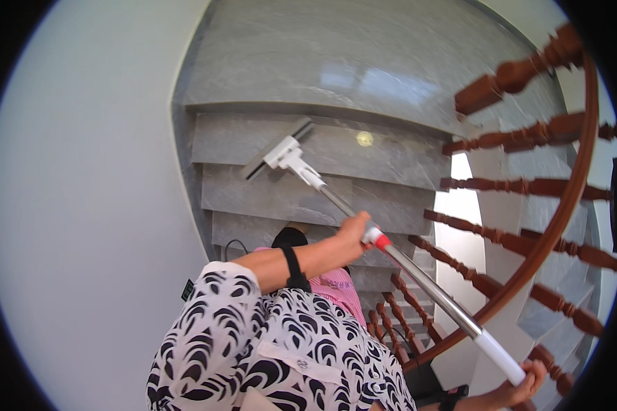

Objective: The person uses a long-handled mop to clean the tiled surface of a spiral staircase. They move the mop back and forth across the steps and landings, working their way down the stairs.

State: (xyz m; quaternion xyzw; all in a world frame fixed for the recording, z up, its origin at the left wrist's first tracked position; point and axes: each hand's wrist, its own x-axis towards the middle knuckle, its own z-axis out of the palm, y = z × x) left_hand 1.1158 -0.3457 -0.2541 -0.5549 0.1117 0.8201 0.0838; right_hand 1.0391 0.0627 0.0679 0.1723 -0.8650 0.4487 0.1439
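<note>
A long-handled floor mop [286, 154] with a white plastic head and a narrow dark grey strip reaches diagonally across the view. Its head is over a grey marble-look stair tread [226, 141], just below the landing; whether it touches the stone cannot be told. Around the grey and white joint of the metal pole, near its middle, my left hand [355, 231] is closed. At the lower right, my right hand [530, 379] holds the white grip at the pole's far end. A red collar sits on the pole just beyond my left hand.
A wide grey landing [308, 56] lies at the top, with more steps below. A pale wall [82, 205] runs along the left. On the right, a curved wooden handrail [558, 221] with turned balusters [509, 185] borders the stairs, and the pole crosses this rail.
</note>
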